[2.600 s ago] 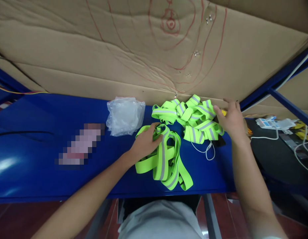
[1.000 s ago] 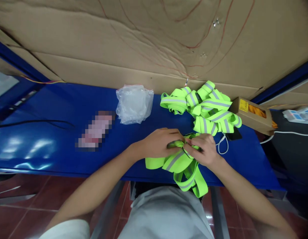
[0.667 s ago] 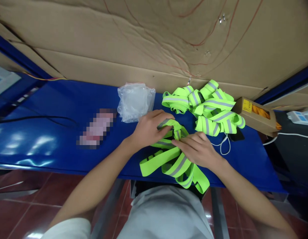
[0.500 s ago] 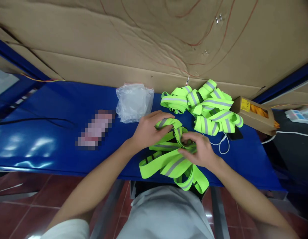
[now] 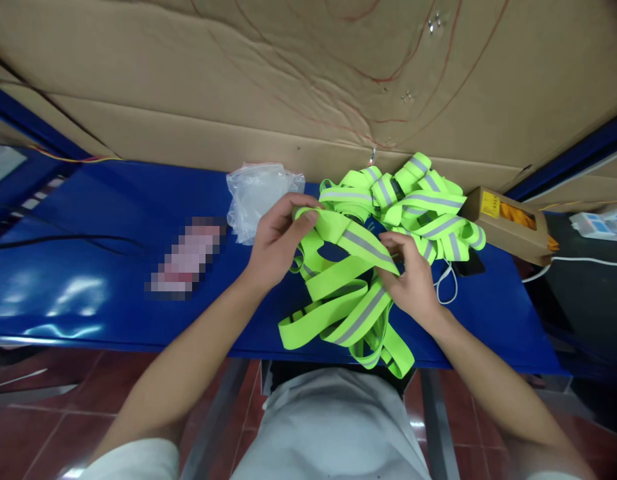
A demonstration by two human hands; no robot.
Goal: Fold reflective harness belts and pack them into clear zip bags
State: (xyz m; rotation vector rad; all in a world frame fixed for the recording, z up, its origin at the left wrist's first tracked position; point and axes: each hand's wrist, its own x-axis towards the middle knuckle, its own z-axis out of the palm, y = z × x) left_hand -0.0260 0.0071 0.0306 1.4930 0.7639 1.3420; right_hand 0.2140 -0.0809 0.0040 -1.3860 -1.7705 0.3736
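A neon-yellow strap harness with grey reflective stripes is stretched between my hands above the blue table. My left hand pinches one end of a strap, lifted towards the back. My right hand grips the same strap's other end, fingers closed. Loops of the harness hang down past the table's front edge. Behind it lies a pile of more such straps.
A bundle of clear plastic bags lies left of my left hand. A brown cardboard box sits at the right, with a white cable near it. A cardboard wall closes the back. A blurred pink item lies at left.
Both hands have lifted and pulled apart, drawing one strap taut between them. Earlier they were bunched together over the harness; before that my right hand was at the far pile.
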